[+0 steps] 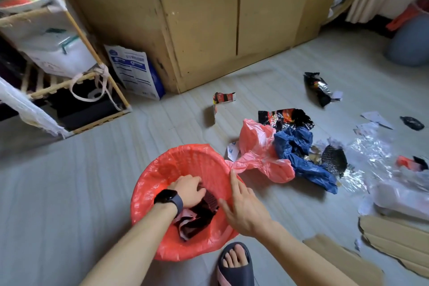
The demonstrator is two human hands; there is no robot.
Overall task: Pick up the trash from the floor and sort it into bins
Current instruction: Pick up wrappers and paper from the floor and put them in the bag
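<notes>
A round bin lined with a red plastic bag (162,169) stands on the floor in front of me. My left hand (189,189), with a dark watch on the wrist, reaches down inside it and grips dark crumpled wrappers (197,218). My right hand (243,209) hovers over the bin's right rim with its fingers straight and spread, holding nothing. To the right on the floor lie a pink plastic bag (260,153), a blue plastic bag (299,160) and black snack wrappers (285,118).
More litter is scattered right: a black wrapper (319,88), a small torn wrapper (222,98), clear plastic film (371,158), paper scraps and cardboard pieces (394,239). A wooden cabinet (209,18) stands behind, a bamboo shelf (69,65) at left. My sandalled foot (234,264) is beside the bin.
</notes>
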